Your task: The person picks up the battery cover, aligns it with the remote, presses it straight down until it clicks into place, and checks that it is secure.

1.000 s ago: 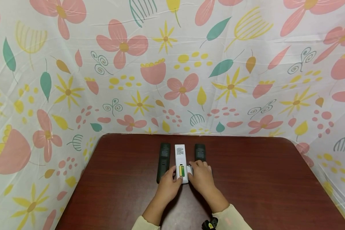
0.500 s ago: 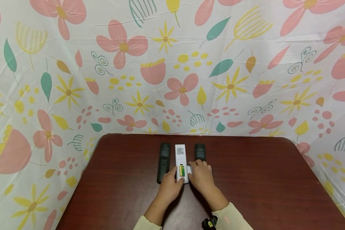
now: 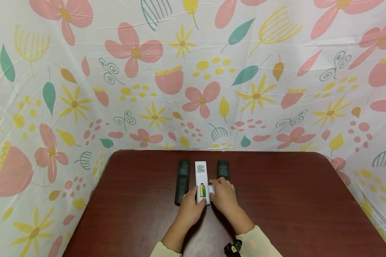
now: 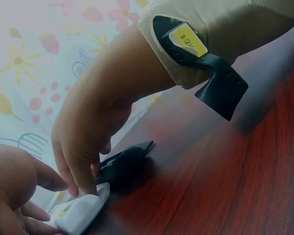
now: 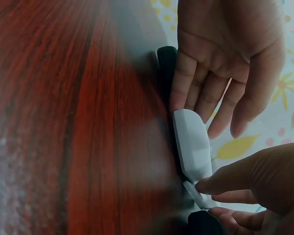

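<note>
A white remote control (image 3: 201,175) lies back-up on the table, its battery compartment uncovered with batteries (image 3: 202,191) visible inside. At its lower left, my left hand (image 3: 189,208) holds it, fingers along the side and thumb by the near end. My right hand (image 3: 226,198) pinches a small white battery cover (image 3: 211,188) beside the compartment; the right wrist view shows the thumb on the battery cover (image 5: 196,194) near the remote control (image 5: 191,142). Part of the cover is hidden by the fingers.
A black remote control (image 3: 182,182) lies left of the white one. Another black remote control (image 3: 223,169) lies to the right, partly under my right hand. The brown table (image 3: 276,200) meets a flower-patterned cloth (image 3: 202,64) at the back and sides.
The head view has shifted slightly. Both hands keep nearly the same position on the white remote control and the battery cover.
</note>
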A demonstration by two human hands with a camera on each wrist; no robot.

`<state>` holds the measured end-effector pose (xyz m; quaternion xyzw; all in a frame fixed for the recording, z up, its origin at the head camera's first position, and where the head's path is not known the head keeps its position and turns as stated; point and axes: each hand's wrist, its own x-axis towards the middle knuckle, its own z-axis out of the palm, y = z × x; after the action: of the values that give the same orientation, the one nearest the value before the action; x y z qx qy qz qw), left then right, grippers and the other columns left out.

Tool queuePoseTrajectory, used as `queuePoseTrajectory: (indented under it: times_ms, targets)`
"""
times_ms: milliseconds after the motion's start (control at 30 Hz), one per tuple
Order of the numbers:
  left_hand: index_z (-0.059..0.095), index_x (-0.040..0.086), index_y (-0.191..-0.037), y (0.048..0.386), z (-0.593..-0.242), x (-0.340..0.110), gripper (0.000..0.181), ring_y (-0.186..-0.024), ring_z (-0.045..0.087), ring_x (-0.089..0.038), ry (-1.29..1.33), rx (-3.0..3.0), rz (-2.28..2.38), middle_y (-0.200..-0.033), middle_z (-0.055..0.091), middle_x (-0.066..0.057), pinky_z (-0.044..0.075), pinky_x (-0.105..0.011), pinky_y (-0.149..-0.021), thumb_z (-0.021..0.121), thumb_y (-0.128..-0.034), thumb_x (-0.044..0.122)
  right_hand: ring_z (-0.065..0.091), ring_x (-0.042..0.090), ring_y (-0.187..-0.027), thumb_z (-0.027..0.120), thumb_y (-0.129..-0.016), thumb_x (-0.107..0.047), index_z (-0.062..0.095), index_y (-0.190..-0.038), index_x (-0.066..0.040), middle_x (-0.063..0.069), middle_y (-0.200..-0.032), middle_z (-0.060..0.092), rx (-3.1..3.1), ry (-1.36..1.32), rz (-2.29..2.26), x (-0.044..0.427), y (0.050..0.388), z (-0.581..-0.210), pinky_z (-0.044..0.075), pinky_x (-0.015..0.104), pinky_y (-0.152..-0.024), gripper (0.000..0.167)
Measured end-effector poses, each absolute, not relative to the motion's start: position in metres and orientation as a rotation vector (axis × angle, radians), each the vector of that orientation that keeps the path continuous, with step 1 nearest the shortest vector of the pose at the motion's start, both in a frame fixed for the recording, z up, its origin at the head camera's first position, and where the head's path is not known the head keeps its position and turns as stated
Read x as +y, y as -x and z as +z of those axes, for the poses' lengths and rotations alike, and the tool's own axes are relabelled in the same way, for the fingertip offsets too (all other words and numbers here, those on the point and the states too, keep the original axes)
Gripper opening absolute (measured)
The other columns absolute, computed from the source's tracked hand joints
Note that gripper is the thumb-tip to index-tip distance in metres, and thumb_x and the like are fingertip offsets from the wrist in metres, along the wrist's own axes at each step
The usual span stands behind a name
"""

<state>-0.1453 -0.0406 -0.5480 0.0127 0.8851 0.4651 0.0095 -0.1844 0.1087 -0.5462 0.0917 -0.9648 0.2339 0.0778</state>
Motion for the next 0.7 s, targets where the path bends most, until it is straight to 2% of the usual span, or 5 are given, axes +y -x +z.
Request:
queuePoseTrajectory:
  times_ms: [267, 467, 567, 700]
  targets:
    - [0.045, -0.005, -0.148, 0.1452, -0.549, -0.0409, 0.063, -0.134, 0.049, -0.043, -0.009, 2.705, 1.506, -0.148, 0.051, -0.025, 0.045, -0.059, -0.105, 0.066, -0.0938, 0.021, 0.07, 0.029, -0.092, 0.076, -0.08, -0.001, 0.071, -0.118, -0.004, 0.013, -0.107, 0.071, -2.864, -0.353, 0.611, 0.1019, 0.1821, -0.5485, 0.045, 0.04, -0.074, 0.039]
    - [0.046, -0.003, -0.148, 0.1456, -0.5486, -0.0416, 0.063, -0.135, 0.05, -0.041, -0.022, 2.705, 1.495, -0.148, 0.051, -0.024, 0.045, -0.058, -0.106, 0.066, -0.0938, 0.022, 0.07, 0.031, -0.093, 0.07, -0.083, 0.001, 0.068, -0.122, -0.002, 0.015, -0.113, 0.07, -2.907, -0.341, 0.627, 0.0995, 0.1815, -0.5473, 0.051, 0.044, -0.082, 0.04]
    - [0.045, -0.003, -0.148, 0.1466, -0.5482, -0.0427, 0.062, -0.129, 0.056, -0.036, -0.026, 2.692, 1.499, -0.148, 0.051, -0.023, 0.049, -0.052, -0.102, 0.065, -0.0946, 0.022, 0.07, 0.033, -0.095, 0.068, -0.083, 0.002, 0.068, -0.124, -0.002, 0.015, -0.114, 0.07, -2.913, -0.331, 0.642, 0.0996, 0.1814, -0.5471, 0.052, 0.046, -0.086, 0.041]
    - [0.046, -0.005, -0.147, 0.148, -0.5496, -0.0437, 0.06, -0.116, 0.063, -0.029, -0.031, 2.679, 1.53, -0.146, 0.052, -0.022, 0.055, -0.039, -0.089, 0.065, -0.0952, 0.019, 0.07, 0.034, -0.093, 0.066, -0.083, 0.003, 0.068, -0.124, -0.002, 0.015, -0.113, 0.07, -2.91, -0.322, 0.658, 0.0995, 0.1806, -0.5469, 0.053, 0.046, -0.085, 0.042]
